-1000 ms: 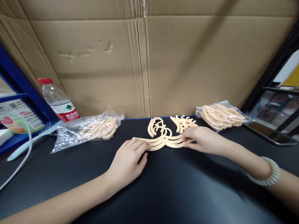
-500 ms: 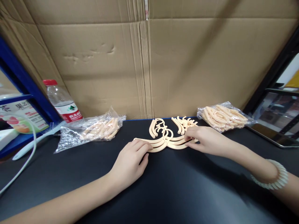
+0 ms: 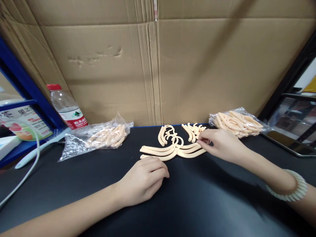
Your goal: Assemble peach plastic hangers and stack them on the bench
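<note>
1. The hangers (image 3: pixel 160 153), beige, lie on the tabletop (image 3: pixel 172 204), arms fanned and hooks crossing at the middle.
2. From the left hand (image 3: pixel 148 179), the middle of the hangers is towards 1 o'clock. The fingers are bent inward and held close together, right by the lowest left arm; I cannot tell whether they touch it or hold anything beneath.
3. From the right hand (image 3: pixel 222 144), the hangers lie at 9 o'clock. Thumb and forefinger come near each other at the hangers' right ends; I cannot tell whether they are pinching one.
4. Small loose hanger parts (image 3: pixel 163 135) sit at 11 o'clock from the hangers' middle, with more pieces (image 3: pixel 189 133) at 1 o'clock.
5. The bottle (image 3: pixel 67 108), at about 10 o'clock, has a red-and-white label reading 农夫山, the remainder out of sight, with a dark green triangle.
6. The printed box (image 3: pixel 37 123), at 8 to 9 o'clock from the bottle, shows 茶 and 果之; its smaller print is unreadable.
</note>
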Demonstrator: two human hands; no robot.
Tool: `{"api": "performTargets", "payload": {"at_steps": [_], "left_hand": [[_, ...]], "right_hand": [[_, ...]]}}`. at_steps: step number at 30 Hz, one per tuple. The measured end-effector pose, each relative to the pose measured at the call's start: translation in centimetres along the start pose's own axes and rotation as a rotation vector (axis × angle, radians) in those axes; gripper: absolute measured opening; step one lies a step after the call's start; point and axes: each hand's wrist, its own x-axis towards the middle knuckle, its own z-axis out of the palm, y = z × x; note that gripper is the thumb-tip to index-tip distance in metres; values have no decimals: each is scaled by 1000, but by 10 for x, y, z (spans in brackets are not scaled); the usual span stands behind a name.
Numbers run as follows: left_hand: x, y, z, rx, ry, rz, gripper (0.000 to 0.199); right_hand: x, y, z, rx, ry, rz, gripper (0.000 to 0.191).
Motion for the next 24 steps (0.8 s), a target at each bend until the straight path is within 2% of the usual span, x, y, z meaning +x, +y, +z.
{"api": "performTargets", "payload": {"at_steps": [4, 15, 24], "left_hand": [[0, 0, 0, -23, -5, -2, 26], [2, 0, 0, -25, 17, 26, 22], [2, 1, 1, -2, 29, 44, 17]], "right_hand": [[0, 0, 0, -9, 40, 25, 23], [1, 1, 3, -13, 92, 293, 29], [1, 4, 7, -19, 47, 285, 27]]}}
